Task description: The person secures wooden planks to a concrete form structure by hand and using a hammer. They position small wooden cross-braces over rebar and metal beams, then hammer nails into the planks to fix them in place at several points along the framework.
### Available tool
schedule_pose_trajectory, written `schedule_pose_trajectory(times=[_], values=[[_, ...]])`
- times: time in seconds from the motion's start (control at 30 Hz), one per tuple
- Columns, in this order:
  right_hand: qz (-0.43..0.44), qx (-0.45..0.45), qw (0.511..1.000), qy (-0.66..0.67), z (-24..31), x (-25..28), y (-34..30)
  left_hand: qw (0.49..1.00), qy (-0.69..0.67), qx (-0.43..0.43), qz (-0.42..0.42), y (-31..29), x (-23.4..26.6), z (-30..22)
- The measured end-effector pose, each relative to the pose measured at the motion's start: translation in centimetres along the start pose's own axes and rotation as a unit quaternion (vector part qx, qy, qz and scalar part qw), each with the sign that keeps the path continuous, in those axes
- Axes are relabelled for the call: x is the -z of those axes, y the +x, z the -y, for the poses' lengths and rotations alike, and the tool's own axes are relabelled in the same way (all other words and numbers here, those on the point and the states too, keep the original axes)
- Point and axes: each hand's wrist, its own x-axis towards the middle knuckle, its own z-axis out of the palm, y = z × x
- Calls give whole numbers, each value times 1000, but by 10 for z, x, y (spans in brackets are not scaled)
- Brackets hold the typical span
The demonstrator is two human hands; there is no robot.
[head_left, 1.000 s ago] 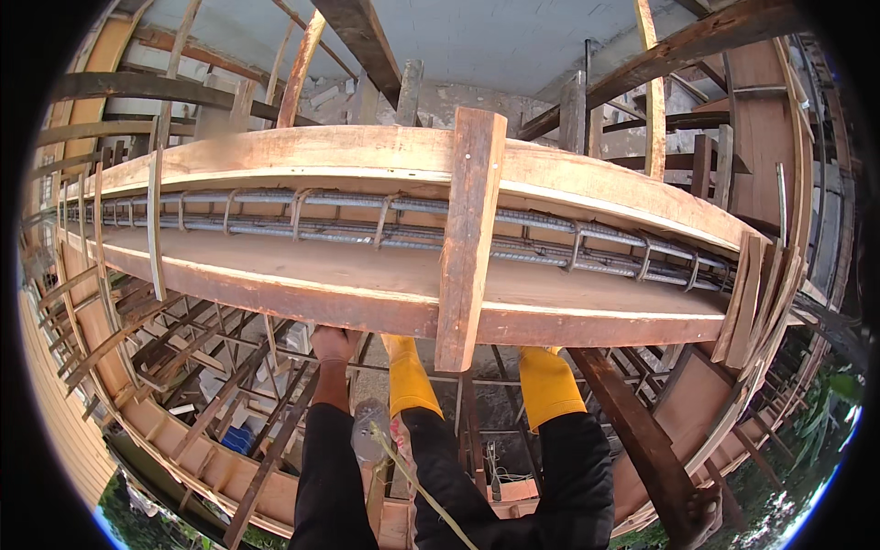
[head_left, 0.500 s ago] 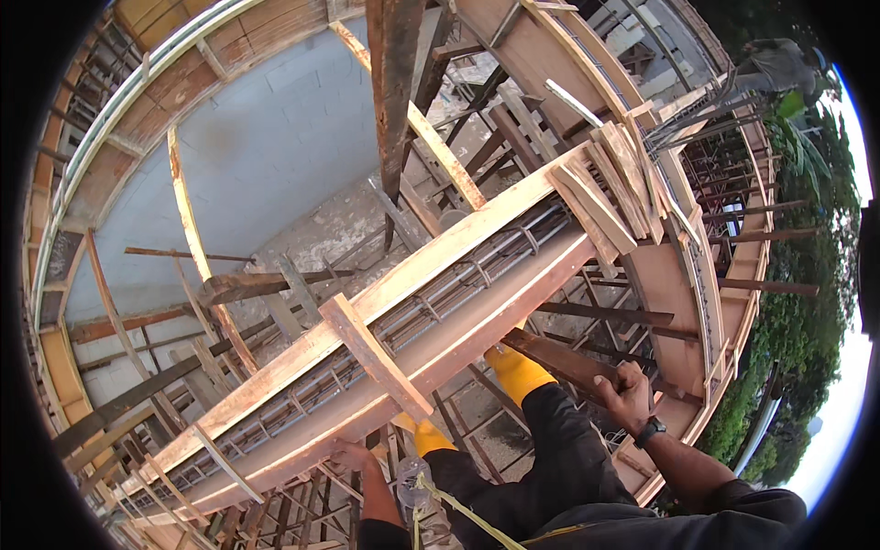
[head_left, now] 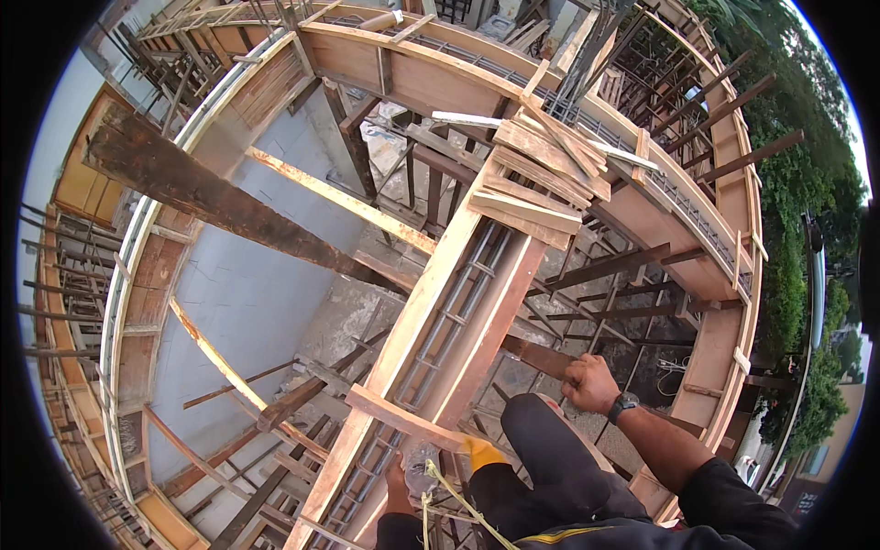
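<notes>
While the person perches beside the beam form [head_left: 458, 312], the right hand [head_left: 588, 383] grips a dark brace [head_left: 536, 356] for support; the left hand [head_left: 397, 481] clasps the form's near side wall, steadying

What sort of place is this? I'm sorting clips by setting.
Most likely a building site, high up in an unfinished structure. Long wooden beam formwork holds grey steel reinforcing bars, dark timber props brace it, and the right hand grips one dark wooden brace.
</notes>
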Motion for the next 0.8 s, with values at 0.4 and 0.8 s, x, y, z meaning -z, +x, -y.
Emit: schedule_pose_trajectory(times=[0.4,0.8], values=[[-44,-100,992,66,-21,-9,-32,436,123,-821,-347,-410,-298,-704],[57,-67,996,5,25,83,1,547,572,-496,-356,-437,-341,-758]])
